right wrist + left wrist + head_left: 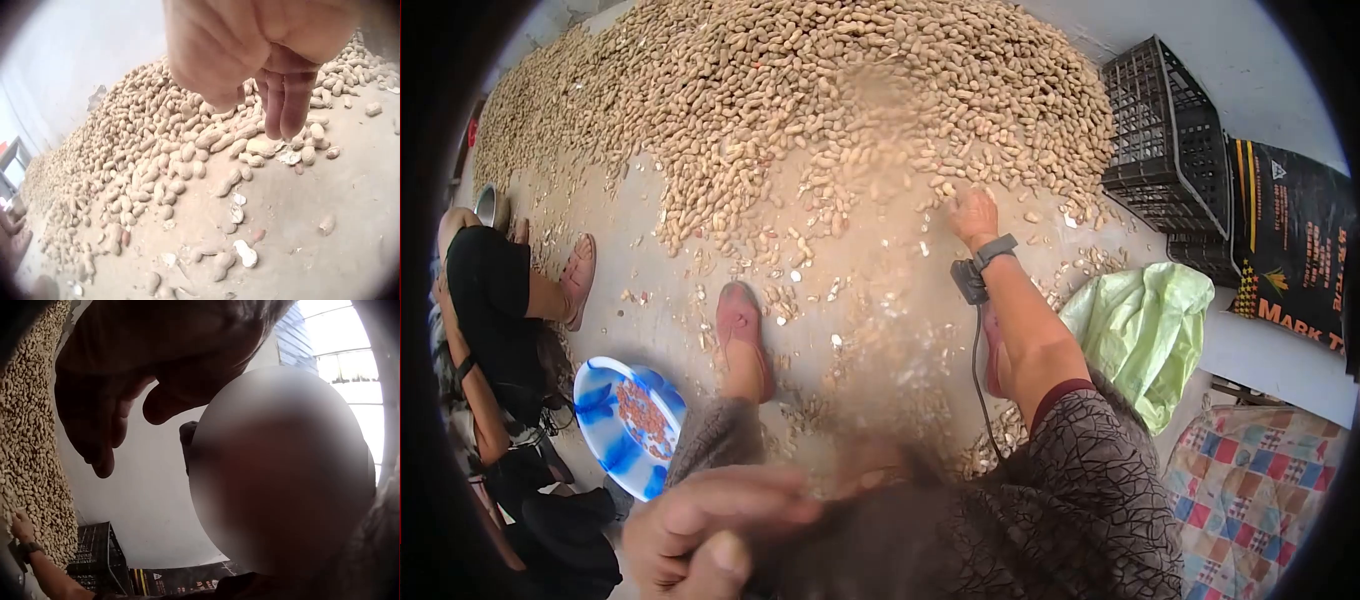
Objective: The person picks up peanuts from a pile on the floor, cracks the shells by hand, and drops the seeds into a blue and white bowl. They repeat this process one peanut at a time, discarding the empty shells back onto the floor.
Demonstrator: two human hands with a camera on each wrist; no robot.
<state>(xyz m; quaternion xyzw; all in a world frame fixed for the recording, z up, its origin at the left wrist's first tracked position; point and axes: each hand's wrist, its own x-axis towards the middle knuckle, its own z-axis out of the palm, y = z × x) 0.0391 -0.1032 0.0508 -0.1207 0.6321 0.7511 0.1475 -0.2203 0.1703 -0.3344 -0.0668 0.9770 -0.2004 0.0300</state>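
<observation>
My right hand [975, 215] reaches down to the near edge of a big heap of unshelled peanuts [880, 100]. In the right wrist view, the fingers [290, 109] of that hand point downward, with the tips right at some peanuts and a broken shell [289, 155]. The thumb's tip is hidden there. My left hand [710, 520] is raised close to the body over the lap, its fingers loosely bent and apart from the thumb. Nothing shows between them in the left wrist view, where the hand [169, 356] looks dark.
Beside my left leg stands a blue-and-white basin [595, 425] of shelled peanuts. Another person [495, 300] sits at left near a metal bowl [492, 207]. At right are black crates [1145, 130], a green sack [1145, 330], a black printed bag [1290, 240] and a checkered cloth [1250, 500]. Shells litter the floor.
</observation>
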